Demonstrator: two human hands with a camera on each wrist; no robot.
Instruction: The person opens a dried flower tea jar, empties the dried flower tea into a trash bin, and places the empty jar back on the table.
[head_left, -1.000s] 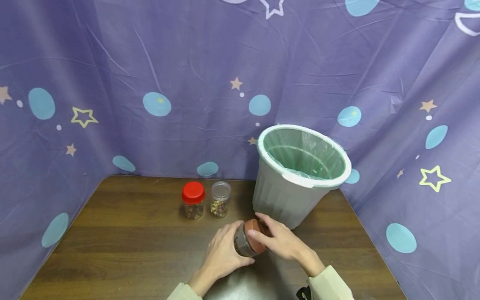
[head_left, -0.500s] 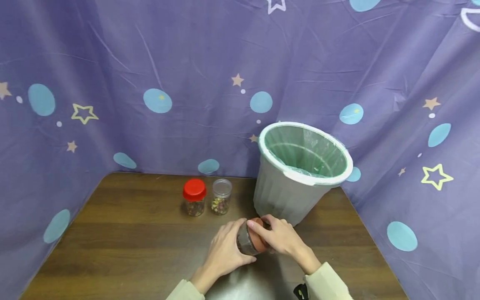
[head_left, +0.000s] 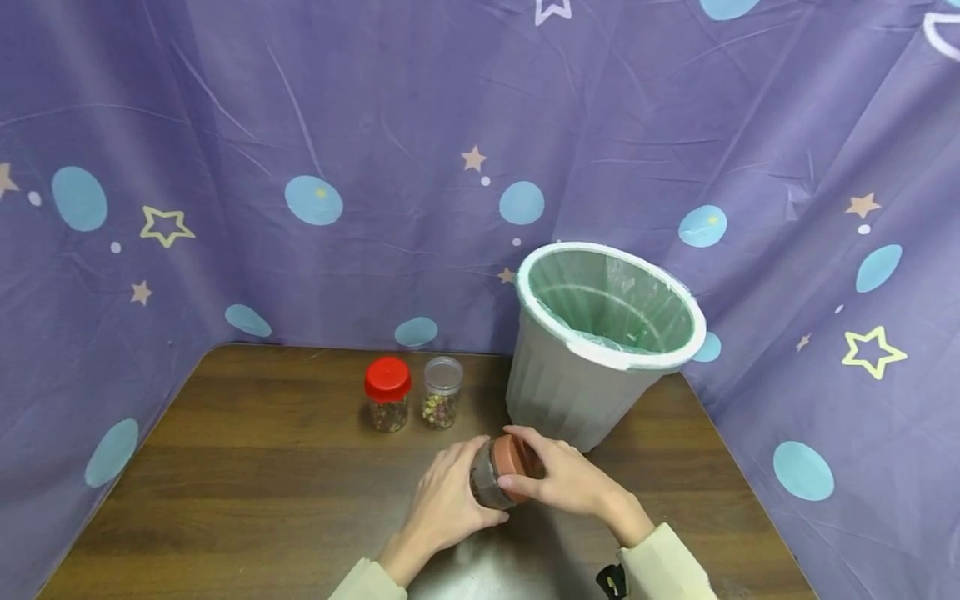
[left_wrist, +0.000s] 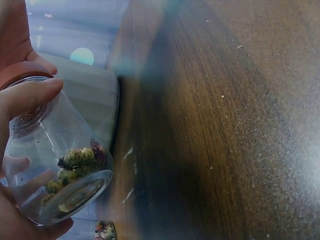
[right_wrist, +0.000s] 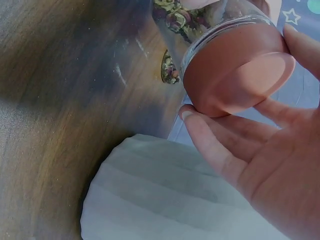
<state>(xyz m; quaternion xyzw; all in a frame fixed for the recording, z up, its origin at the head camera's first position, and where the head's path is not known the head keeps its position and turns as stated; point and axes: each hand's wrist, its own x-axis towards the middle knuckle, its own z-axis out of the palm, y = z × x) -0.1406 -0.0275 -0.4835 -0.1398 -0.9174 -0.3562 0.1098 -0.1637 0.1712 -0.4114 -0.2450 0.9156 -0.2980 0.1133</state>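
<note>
I see a terracotta jar lid (right_wrist: 230, 65) near, a red lid (head_left: 387, 380) far left, a pale grey bin (head_left: 566, 392) right, a brown wood-grain table (head_left: 262, 467), a purple star-patterned curtain (head_left: 405, 108).

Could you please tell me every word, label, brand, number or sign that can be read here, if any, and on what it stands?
None can be read.
Held jar, its terracotta lid, red-lidded jar, clear-lidded jar, bin: no lettering visible.
Purple curtain: printed stars and ovals, no words.
Dark item at the right sleeve: yellowish mark, too small to read.
</note>
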